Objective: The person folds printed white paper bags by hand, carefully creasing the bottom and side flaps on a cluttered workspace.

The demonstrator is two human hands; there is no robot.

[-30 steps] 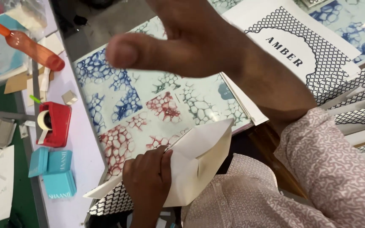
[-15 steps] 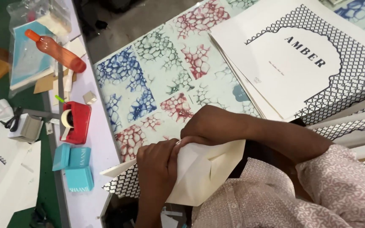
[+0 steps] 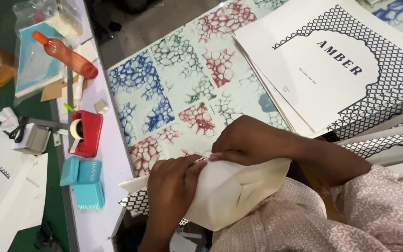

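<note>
While both hands pressed on it, the folded white paper bag (image 3: pixel 232 191) lay at the near edge of the patterned surface (image 3: pixel 178 79). The left hand (image 3: pixel 171 184) gripped its corner, and the right hand (image 3: pixel 248 140) closed over its top fold. A clear plastic bag (image 3: pixel 33 60) held blue sheets.

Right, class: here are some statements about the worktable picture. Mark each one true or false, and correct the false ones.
1. Both hands rest on a folded white paper bag. True: the left hand and the right hand press on it.
2. The red tape dispenser lies on the patterned sheet. False: it sits on the white table strip beside the sheet.
3. An orange bottle lies on its side. True.
4. The teal boxes are stacked on the pile of printed bags. False: they sit near the tape dispenser, at the table's other side.
5. The right hand holds scissors. False: it holds no tool, only pressing the paper.
</note>
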